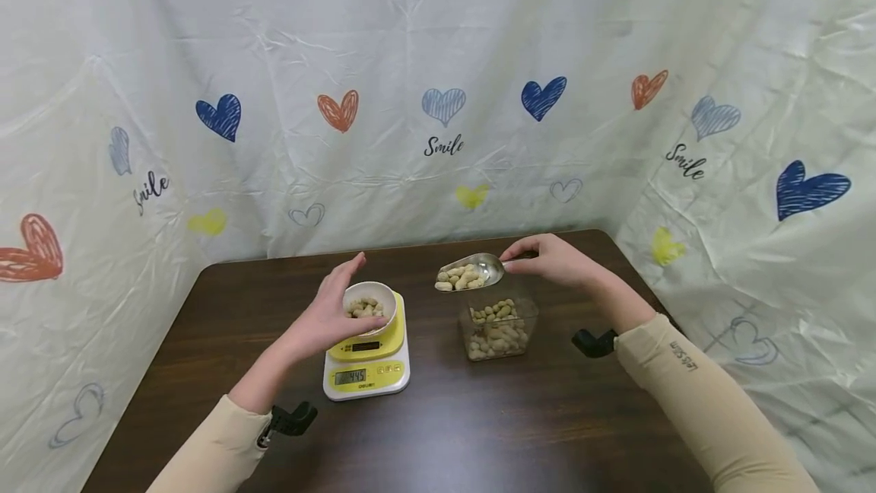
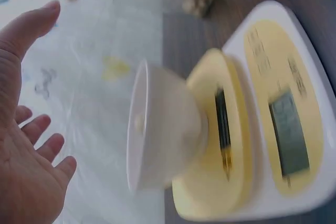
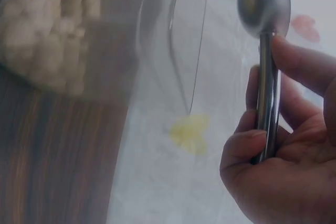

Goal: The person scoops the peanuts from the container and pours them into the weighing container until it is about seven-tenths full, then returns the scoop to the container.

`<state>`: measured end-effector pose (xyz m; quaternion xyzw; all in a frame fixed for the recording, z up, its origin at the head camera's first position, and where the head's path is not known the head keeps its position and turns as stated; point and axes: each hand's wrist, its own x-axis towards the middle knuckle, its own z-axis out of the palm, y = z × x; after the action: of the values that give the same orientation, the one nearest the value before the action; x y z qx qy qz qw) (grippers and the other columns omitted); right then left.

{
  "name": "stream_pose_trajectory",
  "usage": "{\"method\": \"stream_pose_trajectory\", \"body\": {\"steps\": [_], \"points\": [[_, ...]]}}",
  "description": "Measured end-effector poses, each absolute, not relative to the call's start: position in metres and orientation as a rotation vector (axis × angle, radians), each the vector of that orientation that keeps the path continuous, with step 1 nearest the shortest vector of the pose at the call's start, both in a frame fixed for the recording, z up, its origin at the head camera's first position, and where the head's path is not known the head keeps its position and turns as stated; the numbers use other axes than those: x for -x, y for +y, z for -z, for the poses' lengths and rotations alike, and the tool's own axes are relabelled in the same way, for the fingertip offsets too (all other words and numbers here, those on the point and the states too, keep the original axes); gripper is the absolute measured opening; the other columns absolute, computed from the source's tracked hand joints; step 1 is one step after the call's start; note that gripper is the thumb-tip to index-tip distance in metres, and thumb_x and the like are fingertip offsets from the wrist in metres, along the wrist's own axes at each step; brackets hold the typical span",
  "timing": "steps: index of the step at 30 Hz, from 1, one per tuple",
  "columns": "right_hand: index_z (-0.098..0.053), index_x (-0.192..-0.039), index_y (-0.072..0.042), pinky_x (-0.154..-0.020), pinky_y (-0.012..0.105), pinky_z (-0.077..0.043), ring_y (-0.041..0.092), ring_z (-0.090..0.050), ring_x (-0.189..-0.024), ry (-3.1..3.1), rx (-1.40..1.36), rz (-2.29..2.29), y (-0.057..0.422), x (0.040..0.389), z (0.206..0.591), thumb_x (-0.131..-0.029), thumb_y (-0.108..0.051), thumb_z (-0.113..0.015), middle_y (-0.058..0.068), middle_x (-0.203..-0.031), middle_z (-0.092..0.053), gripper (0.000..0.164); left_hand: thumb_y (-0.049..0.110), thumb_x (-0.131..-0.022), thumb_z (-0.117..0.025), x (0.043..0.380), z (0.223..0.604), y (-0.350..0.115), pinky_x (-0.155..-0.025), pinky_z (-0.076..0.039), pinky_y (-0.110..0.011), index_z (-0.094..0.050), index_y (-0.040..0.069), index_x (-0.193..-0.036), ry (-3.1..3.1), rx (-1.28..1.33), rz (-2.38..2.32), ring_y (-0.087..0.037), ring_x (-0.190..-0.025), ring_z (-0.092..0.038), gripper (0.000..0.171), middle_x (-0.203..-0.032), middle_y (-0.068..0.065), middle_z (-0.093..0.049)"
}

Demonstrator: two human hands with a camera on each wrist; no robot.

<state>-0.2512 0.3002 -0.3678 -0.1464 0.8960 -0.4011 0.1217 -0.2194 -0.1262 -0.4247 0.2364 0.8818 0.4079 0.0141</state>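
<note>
My right hand point(image 1: 553, 259) grips the handle of a metal scoop point(image 1: 491, 268) loaded with unshelled peanuts point(image 1: 458, 278). It holds the scoop level above a clear plastic container point(image 1: 531, 316) partly filled with peanuts. In the right wrist view, fingers and thumb wrap round the scoop's handle point(image 3: 268, 98). A white bowl point(image 2: 170, 124) with some peanuts in it stands on a yellow and white kitchen scale point(image 1: 367, 379). My left hand point(image 1: 327, 319) hovers beside the bowl, thumb and fingers spread; the left wrist view shows it apart from the bowl.
The scale's lit display point(image 1: 350, 376) faces the near side. All this stands on a dark wooden table point(image 1: 465, 432). A white curtain point(image 1: 383, 173) printed with hearts hangs behind and along both sides.
</note>
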Motion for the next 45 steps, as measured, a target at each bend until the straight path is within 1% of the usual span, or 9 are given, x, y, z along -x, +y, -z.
{"method": "stream_pose_trajectory", "body": {"steps": [6, 13, 20, 26, 34, 37, 41, 44, 45], "points": [[-0.074, -0.122, -0.018, -0.098, 0.05, -0.046, 0.029, -0.056, -0.124, 2.604, 0.388, 1.202, 0.278, 0.25, 0.363, -0.097, -0.038, -0.072, 0.006, -0.135, -0.062, 0.032, 0.055, -0.078, -0.086, 0.223, 0.437, -0.151, -0.113, -0.026, -0.064, -0.014, 0.024, -0.165, 2.755, -0.669, -1.226, -0.034, -0.152, -0.013, 0.117, -0.167, -0.006, -0.02], [-0.074, -0.121, -0.019, -0.098, 0.052, -0.046, 0.029, -0.055, -0.126, 2.594, 0.393, 1.218, 0.25, 0.253, 0.365, -0.098, -0.036, -0.071, 0.005, -0.136, -0.061, 0.029, 0.055, -0.077, -0.086, 0.229, 0.467, -0.164, -0.112, -0.025, -0.068, -0.016, 0.018, -0.165, 2.751, -0.606, -1.19, -0.041, -0.151, -0.013, 0.119, -0.166, -0.014, -0.019], [-0.075, -0.117, -0.018, -0.096, 0.049, -0.048, 0.028, -0.058, -0.122, 2.601, 0.41, 1.234, 0.221, 0.257, 0.372, -0.099, -0.03, -0.07, 0.004, -0.13, -0.064, 0.022, 0.059, -0.077, -0.085, 0.234, 0.483, -0.165, -0.113, -0.023, -0.068, -0.013, 0.013, -0.165, 2.733, -0.544, -1.168, -0.043, -0.151, -0.012, 0.123, -0.166, -0.016, -0.02], [-0.076, -0.115, -0.016, -0.09, 0.044, -0.051, 0.025, -0.062, -0.114, 2.666, 0.465, 1.166, 0.2, 0.263, 0.38, -0.099, -0.027, -0.071, 0.004, -0.124, -0.067, 0.02, 0.058, -0.077, -0.085, 0.232, 0.485, -0.163, -0.112, -0.023, -0.069, -0.013, 0.01, -0.165, 2.718, -0.496, -1.153, -0.045, -0.15, -0.011, 0.123, -0.165, -0.021, -0.019], [-0.078, -0.11, -0.017, -0.081, 0.039, -0.054, 0.019, -0.064, -0.101, 2.822, 0.555, 1.018, 0.177, 0.268, 0.385, -0.098, -0.024, -0.072, 0.0, -0.113, -0.071, 0.015, 0.057, -0.077, -0.085, 0.231, 0.484, -0.161, -0.11, -0.031, -0.064, -0.023, 0.008, -0.162, 2.749, -0.503, -1.128, -0.042, -0.145, -0.022, 0.116, -0.159, -0.022, -0.03], [-0.079, -0.109, -0.017, -0.082, 0.039, -0.052, 0.019, -0.062, -0.1, 2.892, 0.597, 0.957, 0.172, 0.267, 0.384, -0.098, -0.023, -0.072, -0.002, -0.109, -0.071, 0.014, 0.055, -0.077, -0.087, 0.231, 0.484, -0.161, -0.109, -0.032, -0.063, -0.025, 0.008, -0.162, 2.744, -0.5, -1.142, -0.04, -0.144, -0.024, 0.115, -0.158, -0.022, -0.031], [-0.079, -0.108, -0.017, -0.092, 0.041, -0.042, 0.023, -0.056, -0.104, 2.978, 0.641, 0.863, 0.169, 0.266, 0.383, -0.098, -0.024, -0.072, -0.003, -0.106, -0.07, 0.014, 0.055, -0.076, -0.087, 0.231, 0.484, -0.161, -0.108, -0.033, -0.063, -0.026, 0.007, -0.161, 2.74, -0.495, -1.15, -0.04, -0.143, -0.024, 0.115, -0.158, -0.021, -0.032], [-0.079, -0.108, -0.017, -0.094, 0.042, -0.037, 0.024, -0.053, -0.104, 3.015, 0.651, 0.819, 0.168, 0.265, 0.382, -0.098, -0.024, -0.071, -0.002, -0.106, -0.069, 0.015, 0.056, -0.075, -0.087, 0.232, 0.485, -0.161, -0.109, -0.032, -0.063, -0.027, 0.007, -0.161, 2.741, -0.492, -1.149, -0.04, -0.143, -0.024, 0.116, -0.158, -0.021, -0.032], [-0.08, -0.108, -0.017, -0.092, 0.042, -0.037, 0.024, -0.052, -0.103, 3.02, 0.644, 0.818, 0.168, 0.265, 0.381, -0.098, -0.025, -0.072, -0.002, -0.106, -0.069, 0.015, 0.056, -0.075, -0.087, 0.232, 0.485, -0.161, -0.109, -0.032, -0.063, -0.027, 0.007, -0.161, 2.742, -0.492, -1.15, -0.04, -0.143, -0.024, 0.116, -0.158, -0.021, -0.032]]}}
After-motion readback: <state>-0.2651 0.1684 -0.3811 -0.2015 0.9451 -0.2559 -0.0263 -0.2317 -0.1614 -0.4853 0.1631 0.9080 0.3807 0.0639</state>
